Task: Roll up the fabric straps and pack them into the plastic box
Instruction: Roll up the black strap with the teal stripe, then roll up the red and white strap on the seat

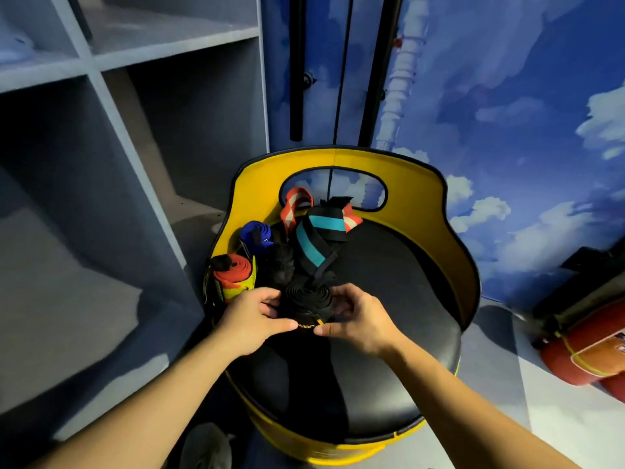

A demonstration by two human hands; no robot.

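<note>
On the black seat [389, 282] of the yellow chair [260, 184]: two hands, left hand [252, 319] and right hand [358, 321], each pinching one black roll [306, 304] between thumb and fingers. Behind it lie four loose straps: teal-black [313, 245], red-white [296, 203], blue [255, 233], black [280, 262]. One orange roll [233, 270] at left edge.

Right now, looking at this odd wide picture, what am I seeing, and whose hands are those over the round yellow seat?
No machine here: a person wears a camera on the head, looking down. Their left hand and right hand grip a black rolled fabric strap with yellow lettering over the yellow-backed chair with a black round cushion. Behind it lie loose straps: a black one with a teal stripe, an orange-and-white one, a blue one and a rolled orange one. No plastic box shows.
</note>
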